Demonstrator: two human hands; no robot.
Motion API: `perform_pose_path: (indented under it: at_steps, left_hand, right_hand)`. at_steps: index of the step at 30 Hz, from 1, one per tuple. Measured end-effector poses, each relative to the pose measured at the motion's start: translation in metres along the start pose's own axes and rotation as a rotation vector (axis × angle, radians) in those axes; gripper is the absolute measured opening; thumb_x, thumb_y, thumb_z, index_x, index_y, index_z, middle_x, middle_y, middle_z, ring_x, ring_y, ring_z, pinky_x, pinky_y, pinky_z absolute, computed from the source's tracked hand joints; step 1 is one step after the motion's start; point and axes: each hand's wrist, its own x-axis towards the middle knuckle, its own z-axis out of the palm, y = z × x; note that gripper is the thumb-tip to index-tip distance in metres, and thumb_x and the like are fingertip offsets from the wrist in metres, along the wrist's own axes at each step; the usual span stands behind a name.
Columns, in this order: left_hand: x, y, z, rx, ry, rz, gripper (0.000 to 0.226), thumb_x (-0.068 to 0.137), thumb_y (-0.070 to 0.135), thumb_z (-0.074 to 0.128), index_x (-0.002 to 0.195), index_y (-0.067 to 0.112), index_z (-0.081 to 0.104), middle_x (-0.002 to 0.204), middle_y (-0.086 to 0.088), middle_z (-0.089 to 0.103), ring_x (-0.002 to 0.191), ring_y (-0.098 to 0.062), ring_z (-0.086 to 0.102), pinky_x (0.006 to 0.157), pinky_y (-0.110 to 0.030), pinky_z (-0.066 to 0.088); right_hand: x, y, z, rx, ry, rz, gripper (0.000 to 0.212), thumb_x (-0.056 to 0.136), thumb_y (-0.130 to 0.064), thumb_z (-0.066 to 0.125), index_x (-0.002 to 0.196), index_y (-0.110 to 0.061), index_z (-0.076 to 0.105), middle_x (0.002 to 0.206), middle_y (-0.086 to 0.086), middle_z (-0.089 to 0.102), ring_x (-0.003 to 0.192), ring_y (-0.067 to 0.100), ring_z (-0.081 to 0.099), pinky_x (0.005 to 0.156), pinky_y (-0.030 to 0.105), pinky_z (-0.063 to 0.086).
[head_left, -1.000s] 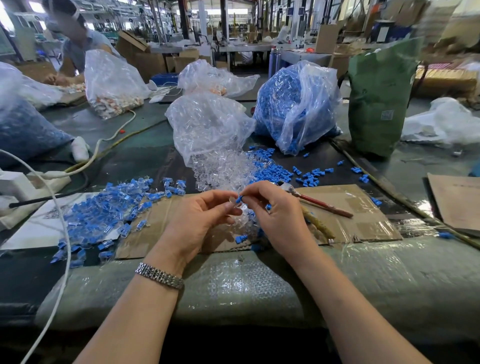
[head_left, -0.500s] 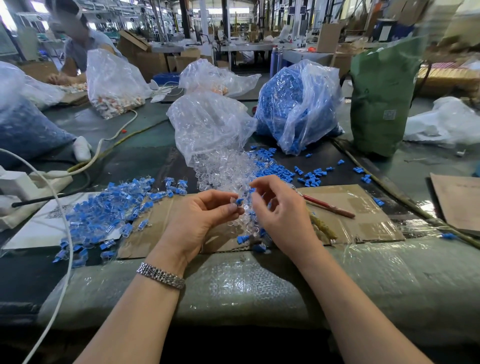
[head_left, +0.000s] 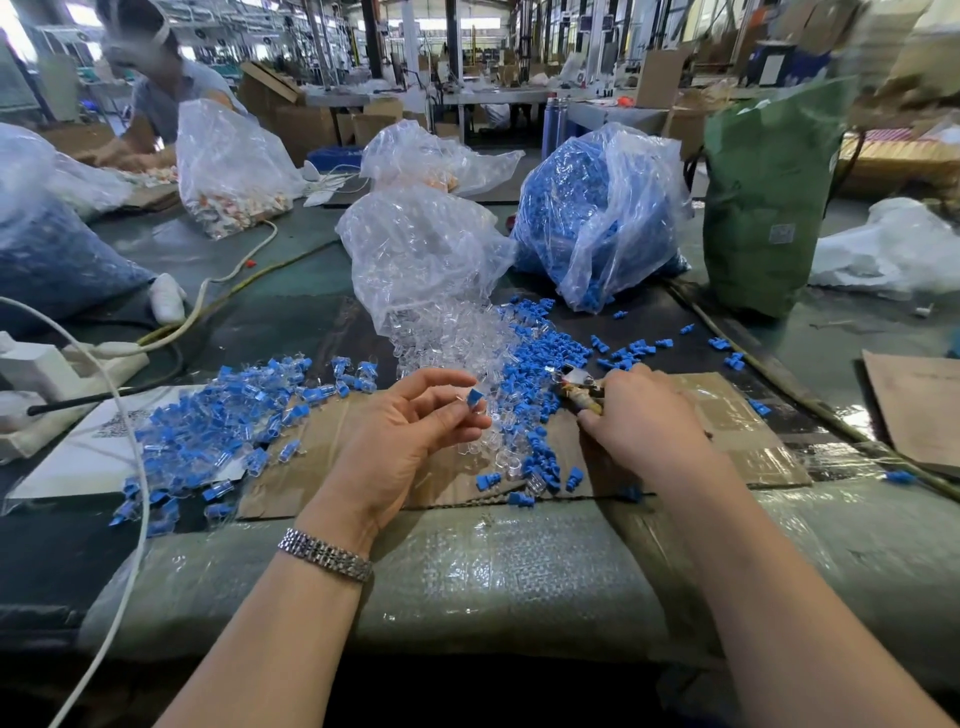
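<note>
Blue cap (head_left: 475, 399) sits pinched between the thumb and forefinger of the left hand (head_left: 405, 441), held just above the cardboard sheet (head_left: 322, 467) on the tabletop (head_left: 519, 571). The right hand (head_left: 647, 423) is curled round a small tool (head_left: 579, 391), beside the spilled clear pieces (head_left: 452, 338).

The small blue piece (head_left: 474, 399) looks like smooth plastic, the bag (head_left: 426, 254) is shiny clear plastic, and the cardboard (head_left: 322, 447) is dull brown.
</note>
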Motion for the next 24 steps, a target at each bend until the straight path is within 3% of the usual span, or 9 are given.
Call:
perform_pose_path:
  at_steps: [3,5,7,9,12,15,21,24]
  left_hand:
    - [0.001,-0.001,-0.002,-0.009,0.014,-0.002,0.03,0.085,0.008,0.067,0.115,0.009,0.072,0.104,-0.019,0.073,0.104,-0.034,0.072,0.087,-0.03,0.059]
    - [0.002,-0.002,-0.005,-0.024,0.067,-0.007,0.033,0.083,0.006,0.068,0.117,0.006,0.07,0.106,-0.019,0.074,0.107,-0.035,0.071,0.087,-0.029,0.059]
    - [0.004,-0.001,-0.008,-0.07,0.115,-0.016,0.031,0.082,0.002,0.069,0.113,0.002,0.071,0.108,-0.021,0.074,0.11,-0.036,0.07,0.086,-0.027,0.059]
    - [0.004,-0.001,-0.011,-0.145,0.133,-0.031,0.026,0.081,0.0,0.07,0.107,0.002,0.074,0.11,-0.021,0.074,0.112,-0.035,0.07,0.086,-0.027,0.059]
    - [0.005,0.001,-0.013,-0.215,0.143,-0.029,0.024,0.078,0.0,0.073,0.101,0.005,0.079,0.114,-0.02,0.074,0.111,-0.032,0.071,0.085,-0.027,0.059]
    - [0.006,0.003,-0.014,-0.221,0.171,-0.013,0.025,0.077,0.002,0.075,0.101,0.008,0.079,0.114,-0.018,0.074,0.109,-0.028,0.072,0.085,-0.028,0.06]
    - [0.005,0.004,-0.013,-0.207,0.164,0.004,0.026,0.077,0.005,0.074,0.101,0.013,0.081,0.108,-0.01,0.077,0.099,-0.017,0.073,0.087,-0.028,0.06]
    - [0.004,0.005,-0.012,-0.172,0.158,0.009,0.025,0.076,0.006,0.075,0.098,0.015,0.082,0.102,-0.008,0.077,0.097,-0.018,0.073,0.088,-0.028,0.06]
  right_hand:
    - [-0.001,-0.001,-0.001,-0.031,0.01,-0.007,0.026,0.097,-0.041,0.055,0.1,-0.015,0.056,0.111,0.012,0.053,0.106,0.032,0.051,0.089,0.045,0.046]
    - [0.0,-0.002,-0.004,0.045,0.048,0.004,0.027,0.098,-0.038,0.054,0.098,-0.011,0.056,0.108,0.014,0.053,0.096,0.031,0.053,0.076,0.039,0.045]
    - [-0.001,-0.003,-0.012,0.234,0.066,0.008,0.026,0.098,-0.029,0.055,0.08,-0.01,0.05,0.091,0.011,0.055,0.075,0.025,0.052,0.057,0.033,0.036]
    - [-0.006,-0.005,-0.026,0.435,0.007,-0.034,0.032,0.098,-0.022,0.056,0.069,-0.012,0.046,0.069,0.006,0.052,0.06,0.022,0.052,0.049,0.031,0.035]
    - [-0.017,-0.016,-0.048,0.753,-0.327,-0.163,0.025,0.101,-0.019,0.058,0.08,-0.005,0.06,0.069,0.01,0.061,0.062,0.023,0.064,0.062,0.039,0.059]
    - [-0.028,-0.033,-0.055,0.76,-0.62,-0.242,0.021,0.102,-0.014,0.057,0.106,0.007,0.062,0.084,0.016,0.071,0.074,0.025,0.071,0.077,0.042,0.063]
    - [-0.039,-0.056,-0.049,0.678,-0.639,-0.276,0.026,0.103,-0.014,0.054,0.109,0.011,0.059,0.098,0.023,0.074,0.088,0.034,0.074,0.085,0.049,0.061]
    - [-0.038,-0.057,-0.048,0.696,-0.647,-0.294,0.021,0.103,-0.017,0.055,0.101,0.003,0.061,0.096,0.02,0.075,0.081,0.027,0.074,0.086,0.049,0.06]
